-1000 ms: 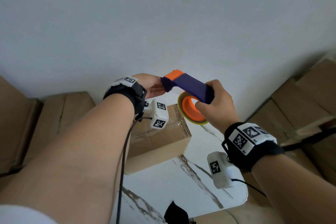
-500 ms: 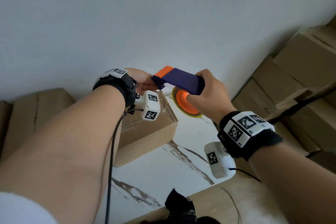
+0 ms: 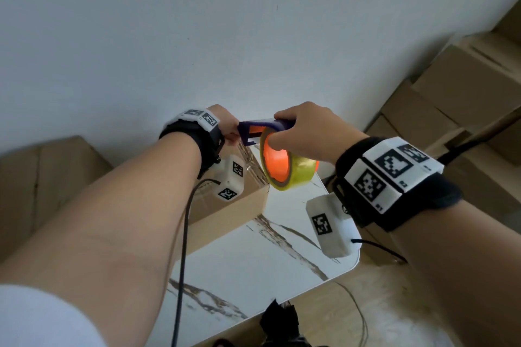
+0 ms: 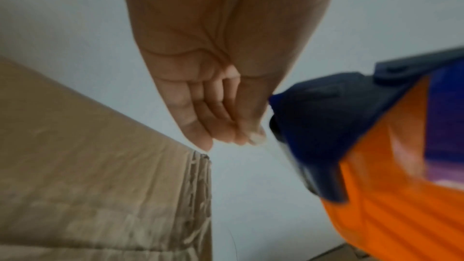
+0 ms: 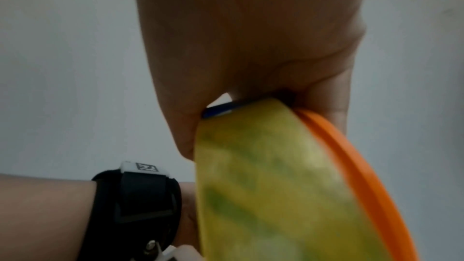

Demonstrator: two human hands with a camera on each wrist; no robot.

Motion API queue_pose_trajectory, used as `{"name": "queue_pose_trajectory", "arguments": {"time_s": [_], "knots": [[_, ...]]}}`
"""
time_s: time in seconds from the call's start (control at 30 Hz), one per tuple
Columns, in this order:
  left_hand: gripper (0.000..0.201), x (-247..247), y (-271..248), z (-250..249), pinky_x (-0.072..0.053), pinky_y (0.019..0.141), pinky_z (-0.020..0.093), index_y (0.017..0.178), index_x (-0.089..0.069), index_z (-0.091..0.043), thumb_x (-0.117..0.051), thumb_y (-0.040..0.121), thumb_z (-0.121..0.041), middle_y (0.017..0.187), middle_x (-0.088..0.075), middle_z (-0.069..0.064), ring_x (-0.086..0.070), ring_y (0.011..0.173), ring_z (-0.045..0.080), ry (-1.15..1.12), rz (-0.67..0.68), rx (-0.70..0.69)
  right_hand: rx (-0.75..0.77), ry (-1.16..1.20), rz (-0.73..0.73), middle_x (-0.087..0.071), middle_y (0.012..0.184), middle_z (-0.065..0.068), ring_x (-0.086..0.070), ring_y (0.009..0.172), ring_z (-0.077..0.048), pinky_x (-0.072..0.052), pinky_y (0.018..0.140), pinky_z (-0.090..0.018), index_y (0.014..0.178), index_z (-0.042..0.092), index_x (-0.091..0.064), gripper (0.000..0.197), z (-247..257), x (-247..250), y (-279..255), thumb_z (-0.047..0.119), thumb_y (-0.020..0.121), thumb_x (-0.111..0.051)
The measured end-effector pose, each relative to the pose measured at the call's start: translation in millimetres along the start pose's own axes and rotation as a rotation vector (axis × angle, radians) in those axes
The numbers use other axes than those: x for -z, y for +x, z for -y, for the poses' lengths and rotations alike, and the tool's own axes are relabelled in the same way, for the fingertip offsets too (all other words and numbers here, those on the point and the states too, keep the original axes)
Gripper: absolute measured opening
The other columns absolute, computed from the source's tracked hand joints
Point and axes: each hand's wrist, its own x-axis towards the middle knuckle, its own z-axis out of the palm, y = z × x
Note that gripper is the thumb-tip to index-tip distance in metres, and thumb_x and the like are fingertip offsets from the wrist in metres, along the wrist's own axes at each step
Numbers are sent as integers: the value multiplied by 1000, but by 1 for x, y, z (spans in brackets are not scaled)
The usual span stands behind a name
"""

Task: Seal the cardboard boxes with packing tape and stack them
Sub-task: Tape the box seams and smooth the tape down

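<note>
Tape dispenser (image 3: 265, 128) is now turned vs a sec ago: purple handle more level, roll (image 3: 284, 170) swung toward the camera, yellowish tape face showing. Looks like prep to draw out the tape end & start the seal. It's held up in the air over the far edge of the cardboard box (image 3: 225, 205), which sits on the marble table (image 3: 253, 259). Right hand (image 3: 307, 132) is wrapped tight round the handle. Left hand (image 3: 225, 124): fingers bunched at the dispenser's front end, tips pinched together; a thin clear tape strip seems to run from them, but it's too blurry to be sure.
</note>
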Motion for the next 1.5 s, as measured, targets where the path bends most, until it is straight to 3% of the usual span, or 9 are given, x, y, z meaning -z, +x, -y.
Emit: {"name": "queue_pose_trajectory", "arguments": {"time_s": [0.07, 0.17, 0.23, 0.4, 0.6, 0.97, 1.1, 1.4, 1.5], "knots": [[14, 5, 9, 3, -47, 75, 32, 72, -64, -9, -67, 61, -17, 73, -59, 13, -52, 69, 23, 80, -57, -64, -1, -33, 20, -49, 63, 3, -42, 56, -15, -32, 50, -24, 86, 13, -66, 20, 0, 2, -2, 29, 76, -61], [12, 9, 10, 5, -55, 86, 38, 78, -71, -2, -75, 70, -11, 80, -71, 18, -68, 78, 31, 51, -94, -122, -2, -78, 38, -49, 61, 3, -42, 55, -14, -31, 49, -24, 85, 14, -65, 21, -3, 5, -8, 32, 75, -61], [6, 8, 13, 4, -56, 86, 43, 77, -73, -6, -75, 73, -10, 80, -73, 17, -71, 83, 31, 90, -107, -158, 15, -120, 21, -51, 62, 3, -45, 57, -15, -32, 50, -25, 81, 16, -63, 22, -3, 2, -12, 36, 74, -61], [10, 2, 19, 0, -57, 85, 36, 68, -69, -20, -74, 76, -18, 66, -67, 0, -69, 79, 26, 286, -156, -176, 68, -219, 26, -58, 66, 3, -51, 60, -15, -32, 49, -25, 76, 19, -60, 18, 0, -23, -14, 35, 70, -60], [4, 3, 25, 11, -57, 82, 31, 73, -73, -23, -75, 75, -22, 79, -72, -3, -69, 81, 20, 287, -161, -215, 53, -212, 31, -59, 68, 3, -52, 61, -15, -31, 49, -25, 77, 20, -61, 19, -4, -28, -6, 38, 72, -58], [6, -4, 36, 11, -44, 64, 21, 76, -75, -21, -79, 72, -24, 65, -66, -9, -61, 64, 10, 335, -188, -221, 51, -240, 66, -61, 72, 2, -53, 64, -16, -34, 51, -25, 82, 20, -64, 24, -11, -35, 1, 42, 79, -55], [9, -4, 40, 12, -41, 59, 20, 75, -75, -23, -81, 70, -28, 68, -67, -10, -62, 69, 9, 368, -168, -217, 42, -269, 82, -58, 69, 0, -50, 62, -17, -33, 50, -24, 79, 18, -62, 22, -12, -35, 3, 39, 77, -57], [10, -1, 46, 16, -49, 71, 21, 77, -76, -23, -81, 70, -28, 76, -71, -6, -65, 73, 12, 352, -146, -217, 43, -272, 94, -61, 71, 1, -52, 63, -16, -34, 50, -24, 79, 19, -65, 21, -11, -38, 9, 38, 74, -58], [9, -1, 47, 19, -46, 68, 21, 75, -75, -25, -81, 70, -30, 78, -72, -7, -66, 76, 12, 368, -159, -221, 35, -277, 98, -57, 67, 1, -49, 60, -16, -33, 49, -24, 77, 17, -63, 20, -9, -37, 11, 36, 74, -59]]}}
